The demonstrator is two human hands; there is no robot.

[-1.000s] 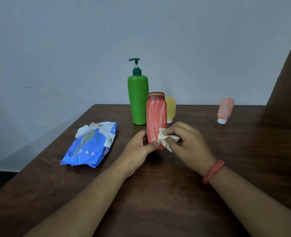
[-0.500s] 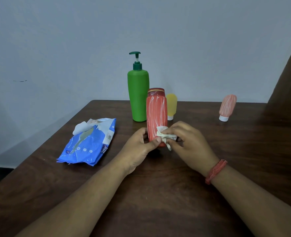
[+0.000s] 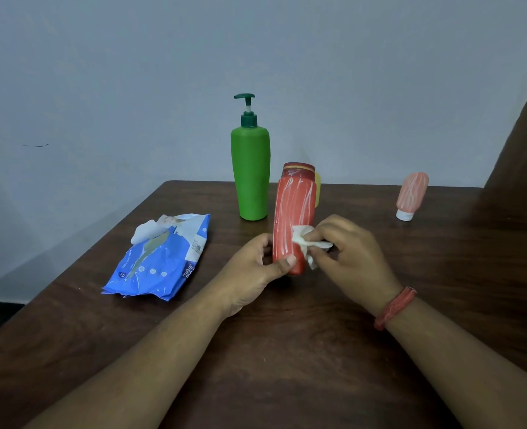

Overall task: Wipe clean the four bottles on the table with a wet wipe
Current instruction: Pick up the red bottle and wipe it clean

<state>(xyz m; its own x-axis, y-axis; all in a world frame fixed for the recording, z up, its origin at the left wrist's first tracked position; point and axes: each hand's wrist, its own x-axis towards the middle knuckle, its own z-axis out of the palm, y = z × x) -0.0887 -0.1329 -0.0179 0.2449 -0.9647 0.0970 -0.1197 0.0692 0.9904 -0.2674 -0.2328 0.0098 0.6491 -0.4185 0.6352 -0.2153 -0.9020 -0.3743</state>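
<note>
so left hand (image 3: pixel 257 267) grips the red bottle (image 3: pixel 293 212), right hand (image 3: pixel 349 255) pinches the wipe (image 3: pixel 307 243) on it; streaks remain, probably three bottles left

Dark brown wooden table (image 3: pixel 287 366), blue plastic wet-wipe pack (image 3: pixel 160 261) lying left, tall green pump bottle (image 3: pixel 250 174) standing far centre, small pink tube bottle (image 3: pixel 411 193) cap-down far right
</note>
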